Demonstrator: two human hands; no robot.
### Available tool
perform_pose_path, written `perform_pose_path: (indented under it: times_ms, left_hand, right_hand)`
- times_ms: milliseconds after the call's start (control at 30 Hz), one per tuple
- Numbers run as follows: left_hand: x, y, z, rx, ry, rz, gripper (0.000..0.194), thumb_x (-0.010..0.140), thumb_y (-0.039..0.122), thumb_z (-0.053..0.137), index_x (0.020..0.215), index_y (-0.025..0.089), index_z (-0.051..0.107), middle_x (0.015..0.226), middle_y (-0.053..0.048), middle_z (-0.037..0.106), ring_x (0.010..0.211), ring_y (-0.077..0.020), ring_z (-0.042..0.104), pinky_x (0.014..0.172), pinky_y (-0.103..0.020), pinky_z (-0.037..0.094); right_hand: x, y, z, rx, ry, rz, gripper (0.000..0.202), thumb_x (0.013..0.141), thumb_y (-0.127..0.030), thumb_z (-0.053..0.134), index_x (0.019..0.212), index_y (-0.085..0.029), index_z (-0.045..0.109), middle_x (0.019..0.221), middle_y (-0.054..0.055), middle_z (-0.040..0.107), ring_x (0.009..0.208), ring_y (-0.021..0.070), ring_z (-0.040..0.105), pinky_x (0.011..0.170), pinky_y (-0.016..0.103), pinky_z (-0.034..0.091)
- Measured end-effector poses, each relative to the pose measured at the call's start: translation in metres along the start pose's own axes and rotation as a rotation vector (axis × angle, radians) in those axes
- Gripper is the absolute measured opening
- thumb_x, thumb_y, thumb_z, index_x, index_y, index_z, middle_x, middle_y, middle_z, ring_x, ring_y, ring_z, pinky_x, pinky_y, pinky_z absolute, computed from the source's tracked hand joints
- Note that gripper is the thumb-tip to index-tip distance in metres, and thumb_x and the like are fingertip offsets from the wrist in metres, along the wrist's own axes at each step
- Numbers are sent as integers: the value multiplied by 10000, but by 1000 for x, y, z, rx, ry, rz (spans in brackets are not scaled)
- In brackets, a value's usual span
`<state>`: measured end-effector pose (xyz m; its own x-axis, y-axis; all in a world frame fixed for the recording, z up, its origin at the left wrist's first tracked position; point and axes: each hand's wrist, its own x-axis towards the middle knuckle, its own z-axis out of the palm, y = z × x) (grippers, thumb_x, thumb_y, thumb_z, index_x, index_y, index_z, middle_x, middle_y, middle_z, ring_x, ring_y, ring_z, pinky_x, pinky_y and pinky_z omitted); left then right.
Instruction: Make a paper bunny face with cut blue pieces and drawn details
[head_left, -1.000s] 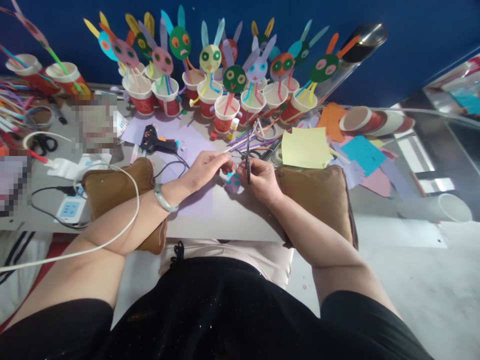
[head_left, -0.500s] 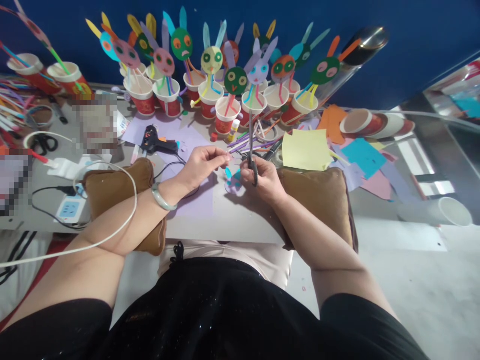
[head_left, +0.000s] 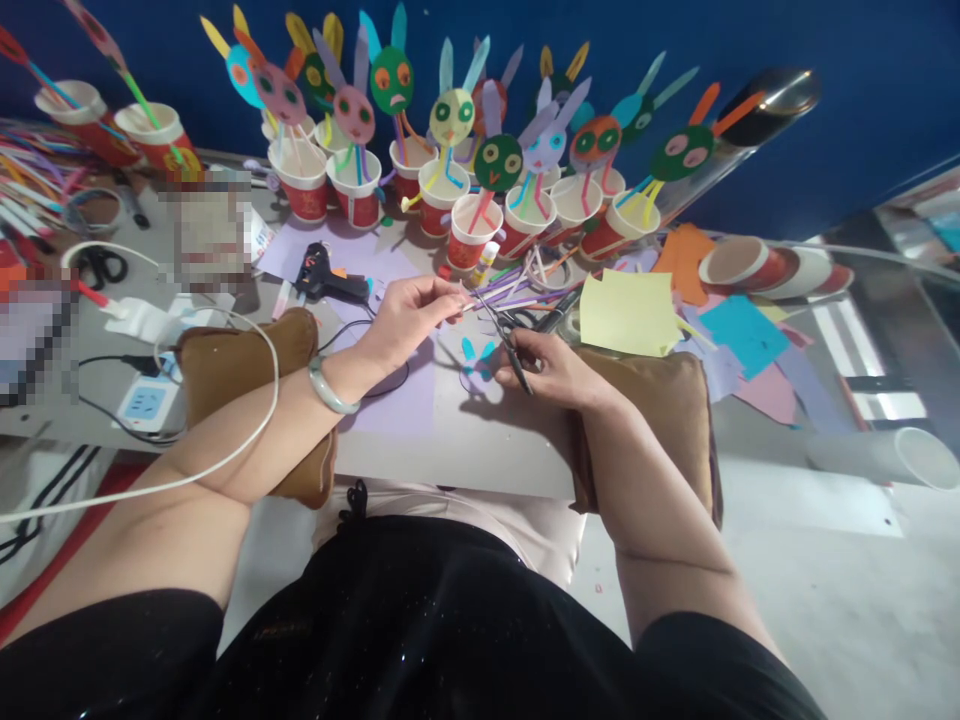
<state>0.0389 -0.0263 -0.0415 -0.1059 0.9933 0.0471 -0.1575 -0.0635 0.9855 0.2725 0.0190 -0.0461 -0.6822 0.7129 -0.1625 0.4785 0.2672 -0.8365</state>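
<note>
My right hand (head_left: 551,368) is closed around a pair of dark-handled scissors (head_left: 510,345), whose blades point up and left to my left fingertips. With thumb and forefinger pinched, my left hand (head_left: 420,312) holds something small and pale at the blade tips, too small to make out. Below and between both hands, a purple paper rabbit head (head_left: 478,375) with blue pieces lies on the table. Behind my left hand is a black glue gun (head_left: 330,275) on purple paper (head_left: 390,400). A glue stick (head_left: 486,260) stands beyond my fingertips.
Red paper cups (head_left: 474,232) holding rabbit-headed figures line the blue wall. Brown cushions (head_left: 247,365) lie under my forearms. Yellow paper (head_left: 628,312) and coloured sheets (head_left: 742,335) are at right. A white cable (head_left: 274,395) loops over my left forearm near a power strip (head_left: 146,400).
My right hand has moved a little right and down, and the scissors have swung from nearly upright to slanting left toward my left fingertips. My left hand stays pinched. The view has shifted slightly.
</note>
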Motion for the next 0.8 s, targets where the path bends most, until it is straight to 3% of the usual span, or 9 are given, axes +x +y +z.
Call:
perform_pose_path:
  times_ms: [433,800]
  left_hand:
    - [-4,-5,7,-191,17,-167,257,646,381,880,732,173,756,673,8,701,629,-86,609,630,-240,455]
    - [-9,-6,11,-271,5,-268,323,618,387,914,770,166,734,696,29,689,669,-78,632,685,-231,502]
  right_hand:
    - [3,-6,28,160,34,-16,673,666,-826,792,715,-207,534,640,-43,477,625,107,372,568,282,285]
    - [5,-3,38,209,78,-23,693,673,-874,756,704,-226,513,613,-42,498,597,116,409,574,302,303]
